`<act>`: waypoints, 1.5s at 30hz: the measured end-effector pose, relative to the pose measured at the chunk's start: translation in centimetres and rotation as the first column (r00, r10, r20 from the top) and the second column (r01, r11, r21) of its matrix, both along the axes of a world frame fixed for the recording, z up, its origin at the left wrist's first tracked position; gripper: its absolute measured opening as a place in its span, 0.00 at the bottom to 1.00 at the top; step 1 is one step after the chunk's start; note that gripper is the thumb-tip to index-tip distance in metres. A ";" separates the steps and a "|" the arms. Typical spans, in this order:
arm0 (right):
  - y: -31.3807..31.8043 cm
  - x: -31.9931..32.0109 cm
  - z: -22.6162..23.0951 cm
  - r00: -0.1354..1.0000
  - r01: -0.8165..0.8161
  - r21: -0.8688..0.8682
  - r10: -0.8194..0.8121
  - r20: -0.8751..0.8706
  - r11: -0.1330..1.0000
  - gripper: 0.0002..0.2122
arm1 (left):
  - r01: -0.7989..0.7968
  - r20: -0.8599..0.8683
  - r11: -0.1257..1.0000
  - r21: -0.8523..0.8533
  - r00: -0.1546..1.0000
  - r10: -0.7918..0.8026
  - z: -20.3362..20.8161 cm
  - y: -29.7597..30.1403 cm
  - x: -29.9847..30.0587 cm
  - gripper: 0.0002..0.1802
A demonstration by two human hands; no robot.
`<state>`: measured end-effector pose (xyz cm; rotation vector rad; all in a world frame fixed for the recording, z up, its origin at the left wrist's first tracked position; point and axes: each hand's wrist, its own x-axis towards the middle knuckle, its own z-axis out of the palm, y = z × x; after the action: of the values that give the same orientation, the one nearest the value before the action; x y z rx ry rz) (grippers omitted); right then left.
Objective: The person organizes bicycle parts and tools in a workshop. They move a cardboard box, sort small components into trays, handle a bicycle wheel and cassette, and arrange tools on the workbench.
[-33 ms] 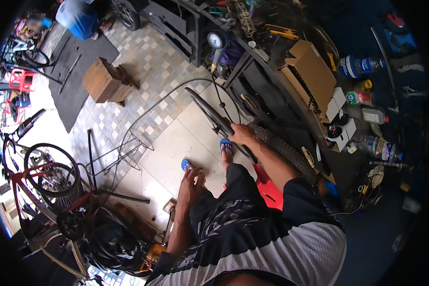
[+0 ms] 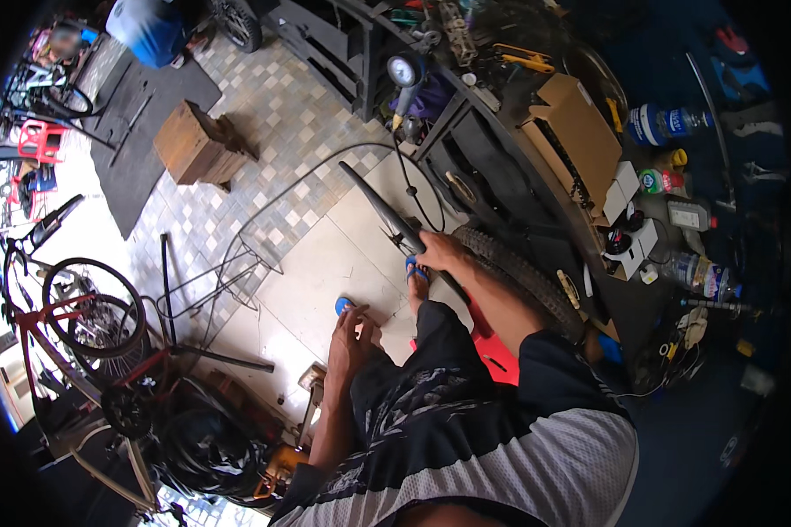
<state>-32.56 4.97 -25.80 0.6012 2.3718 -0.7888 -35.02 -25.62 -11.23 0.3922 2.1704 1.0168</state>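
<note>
Just right of the middle, a bicycle wheel (image 2: 366,191) with a dark tyre stands nearly edge-on over the pale floor tiles. My right hand (image 2: 439,252) is closed round its tyre. Part of the rim and spokes shows below; my arm hides the rest. In front of my left thigh hangs my left hand (image 2: 353,338), fingers loosely bent and apart, with nothing in them. A knobbly tyre (image 2: 523,272) lies just beyond my right forearm, against the dark workbench.
A gauge (image 2: 402,72) with a hose stands by the workbench (image 2: 479,154). On the bench are a cardboard box (image 2: 571,132) and several bottles. A wooden block (image 2: 189,149) stands at far left, bicycles (image 2: 88,316) nearer. Something red (image 2: 492,338) lies by my right leg.
My right hand has shifted slightly left, and the wheel has turned a little in its grip. My left hand has hardly moved.
</note>
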 end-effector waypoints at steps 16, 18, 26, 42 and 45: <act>-30.1 8.5 -1.7 0.832 -0.523 -0.239 0.551 0.066 0.818 0.31 | -0.929 0.768 0.293 -0.224 0.016 0.641 -18.2 -18.3 11.5 0.40; -31.1 10.7 -4.3 0.840 -0.486 -0.437 0.543 0.007 0.757 0.29 | -0.917 0.648 0.238 -0.321 -0.029 0.761 -20.6 -19.0 14.0 0.25; -23.6 5.5 -17.0 0.866 -0.205 -0.526 0.403 0.295 0.825 0.15 | -0.865 0.640 0.006 -0.502 -0.367 0.675 -26.2 -23.8 23.8 0.19; -23.0 -4.1 -27.1 0.899 0.128 -0.669 0.198 0.390 0.732 0.18 | -0.824 0.511 -0.071 -0.562 -0.414 0.754 -27.9 -20.6 27.6 0.24; -23.2 -3.3 -28.1 0.920 0.059 -0.609 0.194 0.341 0.791 0.17 | -0.827 0.507 -0.095 -0.553 -0.425 0.750 -27.9 -20.5 27.6 0.24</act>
<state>-35.86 -18.27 -53.89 0.3427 1.6261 -1.2065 -7.37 -46.14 -39.12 -1.8734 1.0924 1.5637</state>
